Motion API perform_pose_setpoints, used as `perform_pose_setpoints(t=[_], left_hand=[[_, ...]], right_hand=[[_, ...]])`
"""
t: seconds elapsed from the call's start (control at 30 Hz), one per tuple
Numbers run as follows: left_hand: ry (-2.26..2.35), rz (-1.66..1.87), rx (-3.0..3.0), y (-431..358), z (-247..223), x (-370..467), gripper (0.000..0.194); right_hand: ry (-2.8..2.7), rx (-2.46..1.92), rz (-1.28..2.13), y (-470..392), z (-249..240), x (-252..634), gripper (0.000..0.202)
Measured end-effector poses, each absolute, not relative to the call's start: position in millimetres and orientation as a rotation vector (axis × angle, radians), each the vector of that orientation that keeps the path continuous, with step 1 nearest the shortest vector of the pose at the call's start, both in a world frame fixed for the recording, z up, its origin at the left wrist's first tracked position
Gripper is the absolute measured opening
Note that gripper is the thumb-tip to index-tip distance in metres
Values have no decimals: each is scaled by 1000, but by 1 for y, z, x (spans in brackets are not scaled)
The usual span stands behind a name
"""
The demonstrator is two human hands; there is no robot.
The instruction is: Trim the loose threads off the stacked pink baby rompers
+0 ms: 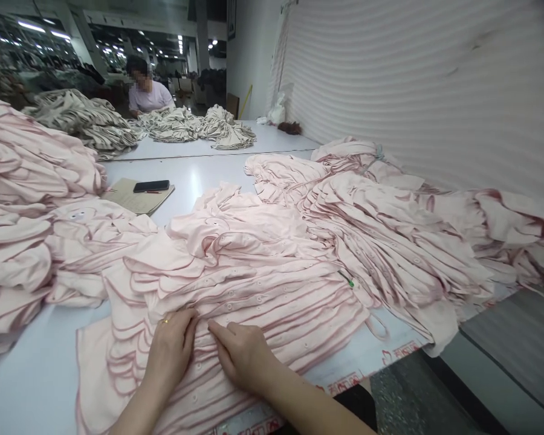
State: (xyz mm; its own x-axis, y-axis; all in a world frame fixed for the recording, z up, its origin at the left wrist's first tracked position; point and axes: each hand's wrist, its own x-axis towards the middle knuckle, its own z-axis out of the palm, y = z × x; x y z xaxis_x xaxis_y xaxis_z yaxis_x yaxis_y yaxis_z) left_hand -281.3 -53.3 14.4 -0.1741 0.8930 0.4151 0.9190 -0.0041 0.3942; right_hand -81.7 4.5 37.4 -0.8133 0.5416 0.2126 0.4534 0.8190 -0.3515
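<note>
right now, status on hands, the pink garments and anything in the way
Left hand and right hand on layered pink garments. Layers overlapping, edges staggered. Small green-tipped item off to the right, hands unobstructed.

Fingertips of my left hand (172, 344) and right hand (245, 353) partly tucked from sight; can't tell whether pink garments (272, 296) are pinched. My forearms (308, 393) cut by bottom edge. Pink pile (22, 151) cut by left edge. Lower body of co-worker (156, 96) hidden behind greyish heap (172, 125). Notepad (118, 194) marks too small to read.
</note>
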Motion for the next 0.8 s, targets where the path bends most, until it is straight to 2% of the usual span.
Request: perform_pose_setpoints(t=[0.13,0.2,0.3,0.5,0.63,0.73,0.8], left_hand=[[-2260,-989,-1924,-51,16,-273,21],[-2274,-979,-1910,-53,17,-269,19],[-2251,-935,-1935,-53,18,-267,23],[-2433,-868,-1813,-33,26,-277,21],[-2530,-889,-1768,-33,28,-291,20],[-2467,-687,-1704,-38,23,-304,21],[-2259,-559,-1636,-33,18,-297,22]], right_hand=[[-2716,-867,58,-11,15,-119,52],[-2705,-961,-1,-15,8,-133,50],[-2767,-1028,56,-15,12,-135,50],[-2838,-865,251,-8,48,-108,60],[-2771,-844,367,-4,59,-110,54],[-2769,-823,358,4,57,-75,53],[-2733,-992,328,10,51,-25,54]])
